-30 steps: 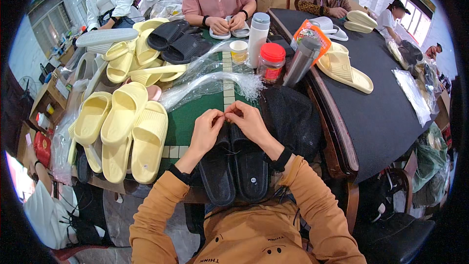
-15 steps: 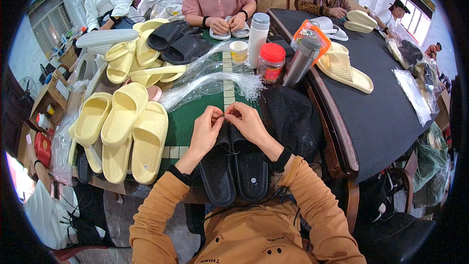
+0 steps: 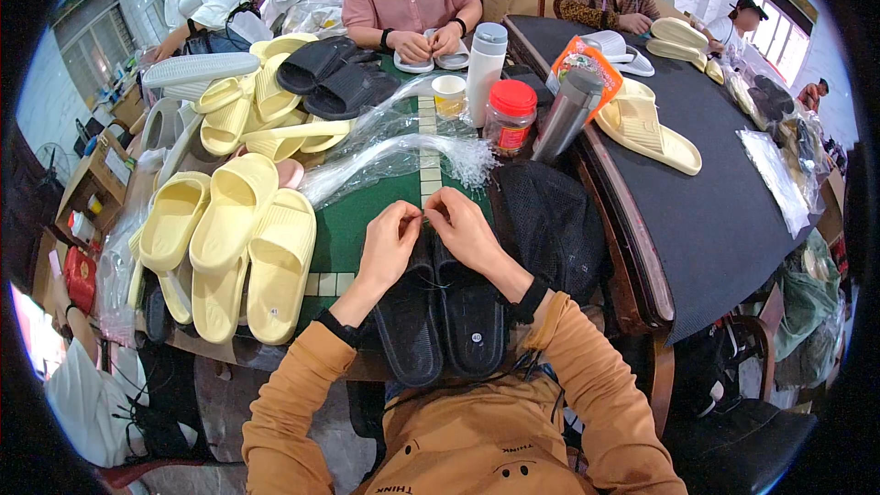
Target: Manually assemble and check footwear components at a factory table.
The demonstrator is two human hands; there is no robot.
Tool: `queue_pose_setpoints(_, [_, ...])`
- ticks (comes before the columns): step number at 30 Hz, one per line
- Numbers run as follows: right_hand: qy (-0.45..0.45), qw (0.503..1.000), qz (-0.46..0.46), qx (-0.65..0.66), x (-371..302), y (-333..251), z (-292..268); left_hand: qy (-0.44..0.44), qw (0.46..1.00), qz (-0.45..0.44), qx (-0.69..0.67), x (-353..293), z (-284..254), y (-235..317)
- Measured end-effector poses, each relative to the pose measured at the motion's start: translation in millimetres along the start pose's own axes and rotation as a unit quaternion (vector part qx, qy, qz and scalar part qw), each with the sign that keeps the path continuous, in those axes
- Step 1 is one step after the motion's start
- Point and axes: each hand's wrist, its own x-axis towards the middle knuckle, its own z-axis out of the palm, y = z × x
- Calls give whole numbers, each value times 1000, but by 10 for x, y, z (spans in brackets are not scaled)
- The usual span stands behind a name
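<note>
Fingertip to fingertip, my left hand [image 3: 392,236] and my right hand [image 3: 461,227] meet over the table's green top. Both are closed in a pinch; whatever lies between them is too small to make out. Under my wrists a pair of black slippers rests side by side at the table's front edge, the left slipper [image 3: 408,335] and the right slipper [image 3: 471,325] with soles toward me and toe ends partly hidden by my hands. The right one bears a small round white sticker. Just beyond my fingers lies a bundle of thin clear plastic strands [image 3: 403,158].
Pale yellow slippers [image 3: 234,211] are heaped at left, with black slippers [image 3: 335,78] behind. A paper cup [image 3: 448,96], a white bottle [image 3: 485,73], a red-lidded jar [image 3: 510,115] and a grey flask [image 3: 568,115] stand ahead. Black mesh [image 3: 550,225] lies right. Other people sit around.
My fingertips have shifted slightly, still pinched together, and my right hand is a little higher. At the far left, the person in white has moved an arm forward. The black slippers have stayed put.
</note>
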Motion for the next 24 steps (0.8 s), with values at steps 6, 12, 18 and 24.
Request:
queue_pose_setpoints(6, [10, 999, 32, 20, 7, -16, -28, 4, 999, 25, 25, -3, -24, 1])
queue_pose_setpoints(12, [0, 998, 44, 45, 4, -12, -24, 1, 999, 36, 20, -6, -24, -13])
queue_pose_setpoints(18, [-7, 999, 44, 31, 2, 7, -13, -1, 999, 39, 24, -3, -21, -8])
queue_pose_setpoints(24, [-17, 998, 45, 26, 10, 24, 1, -3, 998, 43, 39, -3, -17, -51])
